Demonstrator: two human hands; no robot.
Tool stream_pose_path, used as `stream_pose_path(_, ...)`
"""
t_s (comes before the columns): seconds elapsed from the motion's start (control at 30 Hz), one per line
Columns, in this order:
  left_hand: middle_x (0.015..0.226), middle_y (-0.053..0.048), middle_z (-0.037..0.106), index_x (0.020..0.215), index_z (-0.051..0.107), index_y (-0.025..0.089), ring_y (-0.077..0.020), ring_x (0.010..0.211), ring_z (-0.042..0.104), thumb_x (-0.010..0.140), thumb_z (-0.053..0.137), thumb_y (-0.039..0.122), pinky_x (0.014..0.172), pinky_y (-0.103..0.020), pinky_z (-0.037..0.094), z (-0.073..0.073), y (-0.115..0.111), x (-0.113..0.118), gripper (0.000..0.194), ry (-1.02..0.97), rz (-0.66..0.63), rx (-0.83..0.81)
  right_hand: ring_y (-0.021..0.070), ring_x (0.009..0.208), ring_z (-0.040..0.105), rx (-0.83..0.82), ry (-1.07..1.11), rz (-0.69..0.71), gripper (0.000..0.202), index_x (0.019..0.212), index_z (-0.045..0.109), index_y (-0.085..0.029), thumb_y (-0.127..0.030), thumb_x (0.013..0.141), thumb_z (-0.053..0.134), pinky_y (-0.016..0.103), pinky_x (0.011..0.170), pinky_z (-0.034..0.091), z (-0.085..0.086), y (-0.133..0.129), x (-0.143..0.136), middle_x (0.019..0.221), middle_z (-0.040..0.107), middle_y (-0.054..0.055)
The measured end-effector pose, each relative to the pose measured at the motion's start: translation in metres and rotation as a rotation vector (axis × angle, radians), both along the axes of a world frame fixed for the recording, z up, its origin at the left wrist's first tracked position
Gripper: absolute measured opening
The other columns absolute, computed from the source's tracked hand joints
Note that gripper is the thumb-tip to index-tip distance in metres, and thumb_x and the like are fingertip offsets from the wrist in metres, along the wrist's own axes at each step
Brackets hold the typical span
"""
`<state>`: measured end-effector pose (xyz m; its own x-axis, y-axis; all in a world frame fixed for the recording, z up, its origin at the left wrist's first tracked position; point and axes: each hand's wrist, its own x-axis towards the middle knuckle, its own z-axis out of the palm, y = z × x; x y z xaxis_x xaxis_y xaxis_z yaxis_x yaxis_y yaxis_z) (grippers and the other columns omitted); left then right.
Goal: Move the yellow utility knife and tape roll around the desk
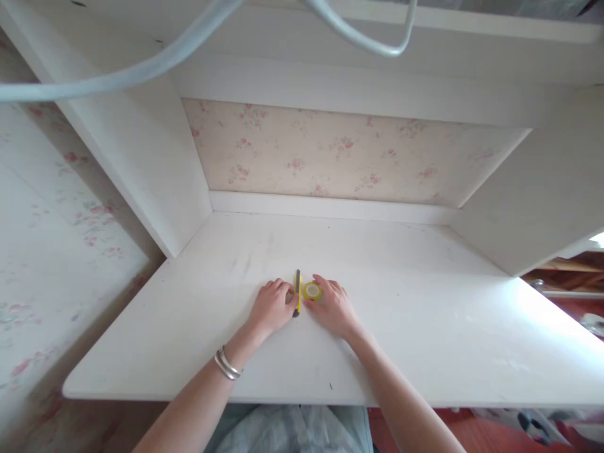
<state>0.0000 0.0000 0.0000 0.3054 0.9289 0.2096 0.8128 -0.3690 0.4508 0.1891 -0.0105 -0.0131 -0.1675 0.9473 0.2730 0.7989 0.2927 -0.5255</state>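
Note:
My left hand (274, 307) rests on the white desktop with curled fingers. A small greyish-brown patch shows between its thumb and fingers; I cannot tell what it is. The thumb reaches the edge of a yellow and black utility knife (297, 290), which lies lengthwise away from me between both hands. Just right of the knife is a small roll of yellow tape (312, 290), lying flat with its pale centre up. My right hand (334, 307) has its thumb and index finger around this roll.
The white desktop (401, 321) has side panels left (127, 126) and right (533, 182), and a shelf above. A pale cable (141, 72) hangs across the top, near the camera. Floral wallpaper (302, 151) shows behind. Assorted items lie beyond the desk's right side.

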Motion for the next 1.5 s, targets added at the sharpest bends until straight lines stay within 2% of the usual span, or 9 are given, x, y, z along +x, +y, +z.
stream_pose_path(0.2, 0.090, -0.003, 0.065, 0.085, 0.063, 0.021, -0.0198, 0.090, 0.058, 0.086, 0.052, 0.032, 0.084, -0.032, 0.040, 0.001, 0.000, 0.000, 0.015, 0.009, 0.007, -0.003, 0.0236, 0.112, 0.051, -0.005, 0.056, -0.004, 0.056, 0.126, 0.048, -0.023, -0.028, 0.074, 0.067, 0.039, 0.095, 0.042, 0.000, -0.001, 0.006, 0.116, 0.061, 0.006)
stream_pose_path(0.33, 0.082, -0.003, 0.066, 0.074, 0.062, 0.021, -0.0199, 0.083, 0.059, 0.087, 0.049, 0.034, 0.079, -0.032, 0.040, 0.003, -0.001, 0.001, 0.022, 0.053, 0.014, -0.038, 0.0234, 0.109, 0.054, 0.006, 0.105, -0.073, 0.055, 0.126, 0.047, -0.026, -0.030, 0.075, 0.065, 0.040, 0.093, 0.044, -0.002, -0.007, 0.030, 0.115, 0.060, 0.007)
stream_pose_path(0.43, 0.081, -0.003, 0.067, 0.072, 0.062, 0.021, -0.0200, 0.083, 0.059, 0.087, 0.047, 0.035, 0.078, -0.032, 0.040, 0.004, -0.001, 0.002, 0.025, 0.069, 0.025, -0.046, 0.0240, 0.103, 0.058, 0.005, 0.095, -0.169, 0.053, 0.125, 0.049, -0.026, -0.035, 0.075, 0.064, 0.041, 0.089, 0.046, -0.006, -0.009, 0.066, 0.115, 0.060, 0.008)
stream_pose_path(0.67, 0.078, -0.003, 0.066, 0.069, 0.061, 0.021, -0.0198, 0.080, 0.059, 0.087, 0.046, 0.042, 0.078, -0.032, 0.040, 0.004, 0.000, 0.003, 0.032, 0.071, 0.030, -0.015, 0.0242, 0.095, 0.059, 0.051, 0.064, -0.383, 0.057, 0.122, 0.050, -0.026, -0.050, 0.072, 0.063, 0.041, 0.083, 0.049, -0.009, -0.008, 0.173, 0.107, 0.064, 0.006)
stream_pose_path(0.8, 0.075, -0.005, 0.065, 0.063, 0.060, 0.021, -0.0206, 0.079, 0.060, 0.085, 0.045, 0.052, 0.077, -0.033, 0.041, 0.007, -0.001, 0.008, 0.041, 0.141, 0.076, -0.030, 0.0251, 0.099, 0.057, 0.040, -0.001, -0.414, 0.057, 0.122, 0.050, -0.027, -0.051, 0.071, 0.061, 0.041, 0.085, 0.048, -0.015, -0.011, 0.205, 0.109, 0.064, 0.006)
stream_pose_path(1.07, 0.085, -0.010, 0.069, 0.077, 0.068, 0.020, -0.0229, 0.076, 0.065, 0.084, 0.043, 0.045, 0.067, -0.031, 0.044, 0.010, 0.002, 0.017, 0.036, 0.298, 0.118, -0.127, 0.0251, 0.109, 0.054, -0.020, -0.057, -0.405, 0.053, 0.123, 0.050, -0.027, -0.047, 0.075, 0.057, 0.041, 0.093, 0.043, -0.023, -0.020, 0.202, 0.113, 0.062, 0.006)
stream_pose_path(1.2, 0.080, -0.012, 0.070, 0.076, 0.070, 0.019, -0.0268, 0.076, 0.066, 0.082, 0.044, 0.046, 0.065, -0.033, 0.045, 0.013, 0.005, 0.033, 0.038, 0.328, 0.096, -0.177, 0.0258, 0.111, 0.052, -0.036, -0.036, -0.400, 0.051, 0.123, 0.049, -0.028, -0.045, 0.076, 0.057, 0.043, 0.095, 0.040, -0.023, -0.020, 0.201, 0.116, 0.061, 0.005)
stream_pose_path(1.37, 0.082, -0.012, 0.070, 0.080, 0.071, 0.019, -0.0257, 0.078, 0.066, 0.084, 0.042, 0.047, 0.067, -0.033, 0.047, 0.019, -0.001, 0.079, 0.041, 0.230, -0.008, -0.145, 0.0263, 0.115, 0.048, -0.036, 0.072, -0.372, 0.055, 0.124, 0.048, -0.029, -0.044, 0.074, 0.061, 0.045, 0.099, 0.036, -0.020, -0.022, 0.199, 0.118, 0.059, 0.005)
stream_pose_path(1.5, 0.086, -0.015, 0.070, 0.087, 0.072, 0.016, -0.0275, 0.082, 0.066, 0.085, 0.040, 0.047, 0.071, -0.036, 0.048, 0.023, -0.007, 0.129, 0.045, 0.179, -0.144, -0.145, 0.0240, 0.115, 0.048, 0.024, 0.407, -0.391, 0.055, 0.126, 0.046, -0.029, -0.044, 0.075, 0.061, 0.041, 0.097, 0.039, -0.013, -0.028, 0.198, 0.127, 0.053, 0.005)
